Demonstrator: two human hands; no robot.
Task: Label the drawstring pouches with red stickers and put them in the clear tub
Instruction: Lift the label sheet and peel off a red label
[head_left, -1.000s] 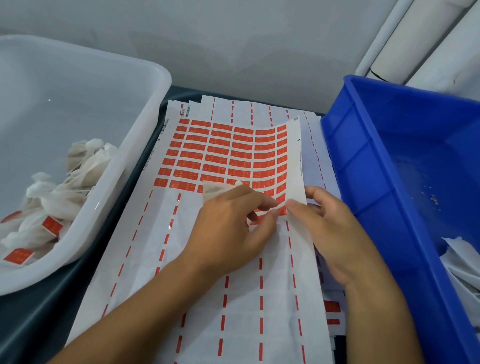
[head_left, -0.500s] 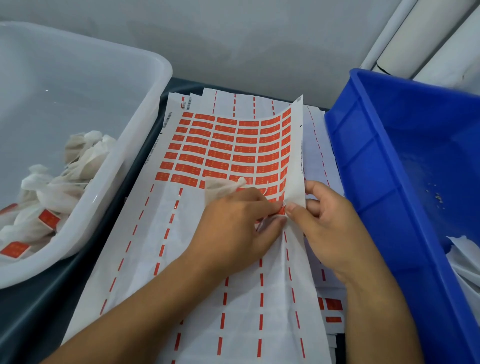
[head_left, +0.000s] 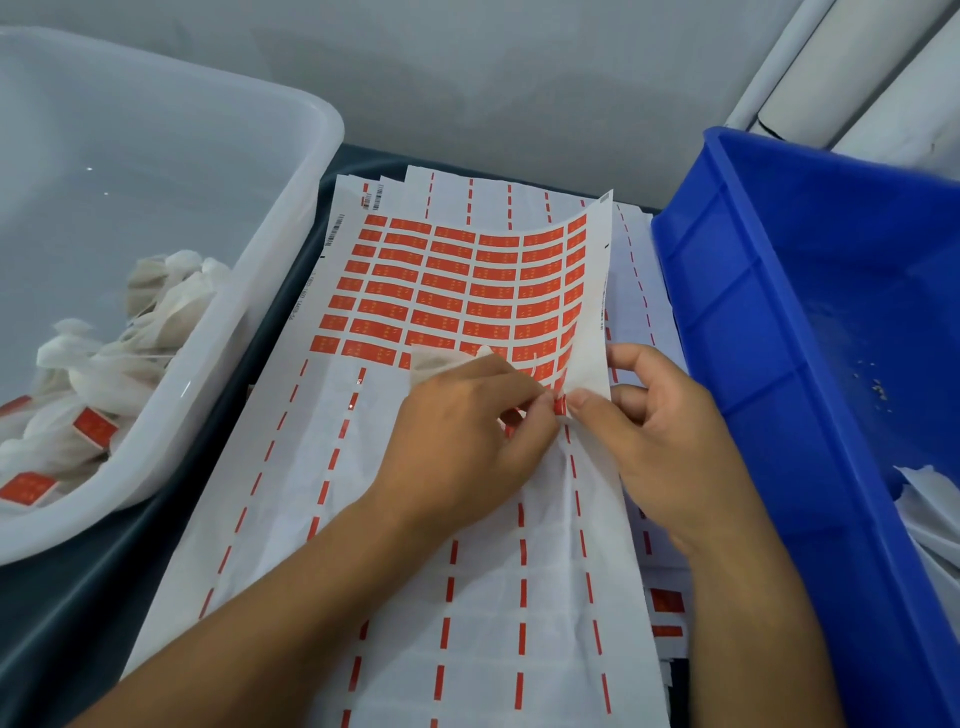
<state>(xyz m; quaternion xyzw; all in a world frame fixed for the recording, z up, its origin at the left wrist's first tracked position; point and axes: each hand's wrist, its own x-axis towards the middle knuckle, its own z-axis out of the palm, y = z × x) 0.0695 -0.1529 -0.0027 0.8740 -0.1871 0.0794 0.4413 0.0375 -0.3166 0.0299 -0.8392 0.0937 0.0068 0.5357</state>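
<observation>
On the dark bench, between the tubs, lies the white backing sheet of small red rectangular stickers (head_left: 467, 291), its right edge curled upward. The right hand (head_left: 670, 441) pinches that lifted edge with thumb and forefinger, while the left hand (head_left: 467, 441) holds a white fabric drawstring pouch (head_left: 436, 361) against the sheet, its fingertips meeting the right hand's over one red sticker (head_left: 560, 404); who actually grips the sticker is hard to tell. The sticker could fold onto itself or tear if peeled too sharply, and the pouch may slip free. Labelled pouches already lie in the clear plastic tub (head_left: 291, 249) at the bench's left edge; the blue plastic crate (head_left: 727, 312) sits right.
</observation>
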